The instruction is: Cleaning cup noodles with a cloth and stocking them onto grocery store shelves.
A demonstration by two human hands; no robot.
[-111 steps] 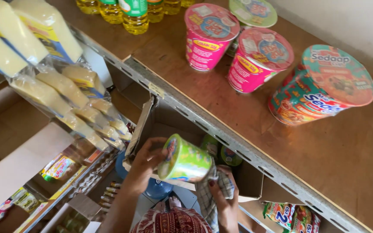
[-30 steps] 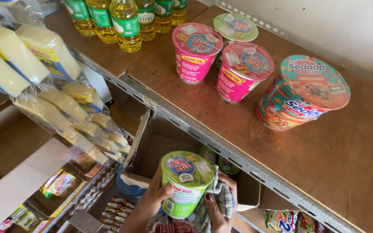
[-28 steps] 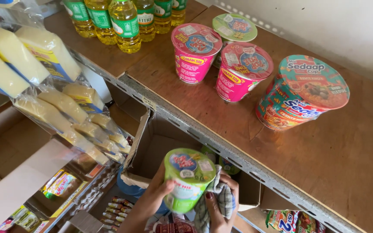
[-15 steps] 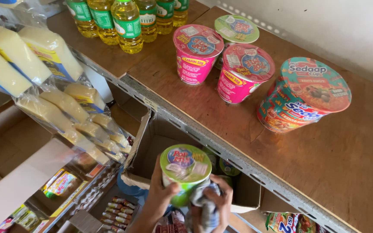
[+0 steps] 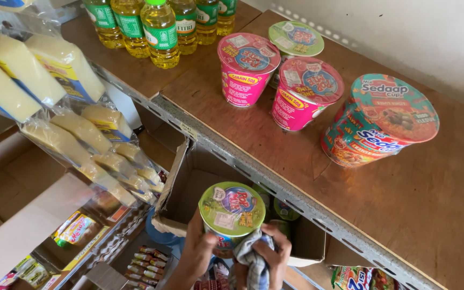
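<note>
Green-lidded noodle cup (image 5: 231,216) sits upright between both hands, just below the shelf edge. Left hand (image 5: 198,252) wraps the cup's left side, fingers curled tight on the wall. Right hand (image 5: 270,252) presses the cup's lower right side and also has a checked cloth (image 5: 251,260) bunched in its grip — both hands clamped on the cup.

Directly behind the cup: open cardboard box (image 5: 183,188), flap up on the left, more green cups (image 5: 284,210) just visible inside it. Metal shelf rail (image 5: 275,188) runs diagonally right above the hands, so it sits between the cup and the wooden shelf top (image 5: 447,193).

On the shelf, above and away from the grip — two pink cups (image 5: 248,67), one green-lidded cup (image 5: 295,40) behind them, a larger red-and-teal cup (image 5: 382,121) to the right. Cooking oil bottles (image 5: 159,29) far upper left. Bagged yellow blocks (image 5: 55,102) hang left of the hands; small packets (image 5: 146,263) lower left.
</note>
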